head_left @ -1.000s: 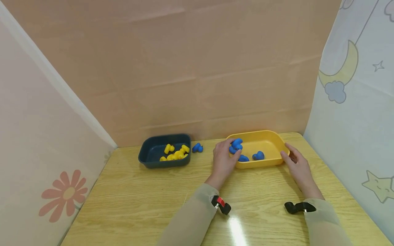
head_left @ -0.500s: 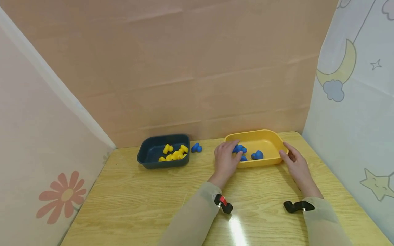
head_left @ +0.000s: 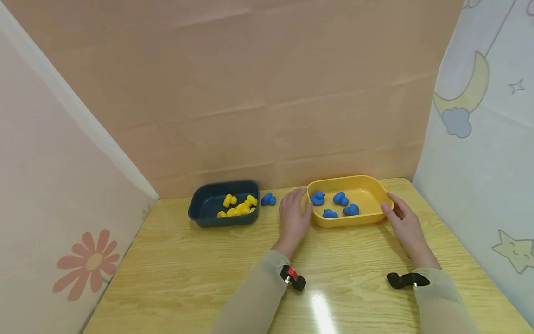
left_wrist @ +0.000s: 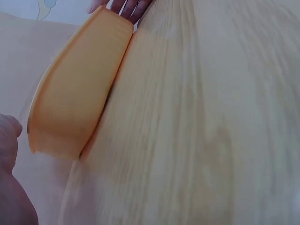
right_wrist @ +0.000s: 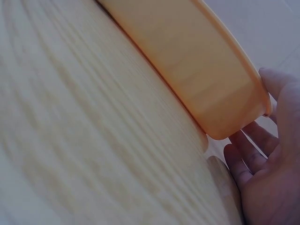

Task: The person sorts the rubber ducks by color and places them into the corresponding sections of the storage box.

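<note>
Several blue toy ducks, one of them a blue duck near the middle, lie in a yellow tray at the right. Its right end is held by my right hand, thumb on the rim and fingers around the outside; the right wrist view shows the same hand there. Beside the tray's left end is my left hand, fingers spread, with nothing held. In the left wrist view its thumb stands slightly apart from the tray wall; its other fingers are out of that view.
A dark blue tray with several yellow toy ducks stands to the left. Just right of it, a blue duck lies on the wooden table. Behind stands a tan backdrop, with patterned panels at both sides.
My left hand has let go of a blue duck inside the yellow tray and drawn back left, outside the rim. That duck now lies among the others. The right hand stays on the tray.
</note>
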Available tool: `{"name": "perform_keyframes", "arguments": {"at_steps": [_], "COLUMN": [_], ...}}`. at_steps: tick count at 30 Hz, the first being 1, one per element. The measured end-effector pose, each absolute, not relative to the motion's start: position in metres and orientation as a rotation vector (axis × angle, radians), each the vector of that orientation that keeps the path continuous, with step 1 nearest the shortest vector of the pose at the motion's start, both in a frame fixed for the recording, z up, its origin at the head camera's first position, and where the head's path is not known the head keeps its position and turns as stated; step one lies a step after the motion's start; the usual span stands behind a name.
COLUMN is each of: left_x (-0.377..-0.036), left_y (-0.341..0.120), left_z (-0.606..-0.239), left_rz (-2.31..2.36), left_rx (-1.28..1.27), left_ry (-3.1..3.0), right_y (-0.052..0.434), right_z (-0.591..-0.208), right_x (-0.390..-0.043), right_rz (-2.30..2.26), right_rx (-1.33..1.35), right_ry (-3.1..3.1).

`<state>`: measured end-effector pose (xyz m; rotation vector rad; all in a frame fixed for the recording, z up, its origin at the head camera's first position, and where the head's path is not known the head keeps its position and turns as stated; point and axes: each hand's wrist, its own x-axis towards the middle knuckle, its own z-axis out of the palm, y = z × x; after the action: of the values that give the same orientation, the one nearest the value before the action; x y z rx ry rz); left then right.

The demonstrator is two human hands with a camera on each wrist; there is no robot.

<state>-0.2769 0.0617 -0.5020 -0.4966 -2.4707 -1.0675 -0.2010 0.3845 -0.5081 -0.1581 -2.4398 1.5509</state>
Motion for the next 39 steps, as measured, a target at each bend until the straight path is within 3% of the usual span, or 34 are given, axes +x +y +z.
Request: {"name": "perform_keyframes", "arguments": {"at_steps": [14, 39], "left_x": [-0.287, -0.294], "left_y": [0.030, 0.024], "left_z": [-0.513, -0.513], "left_rz": [-1.046, -0.940], "left_rx": [-0.374, -0.217], "left_ry": [-2.515, -2.576], "right_y": [0.384, 0.387], "right_z": [-0.507, -0.511], "right_x": [-0.200, -0.203], "right_rz": [1.524, 1.546], "right_rx": [-0.153, -0.143], "right_ry": [-2.448, -2.439]}}
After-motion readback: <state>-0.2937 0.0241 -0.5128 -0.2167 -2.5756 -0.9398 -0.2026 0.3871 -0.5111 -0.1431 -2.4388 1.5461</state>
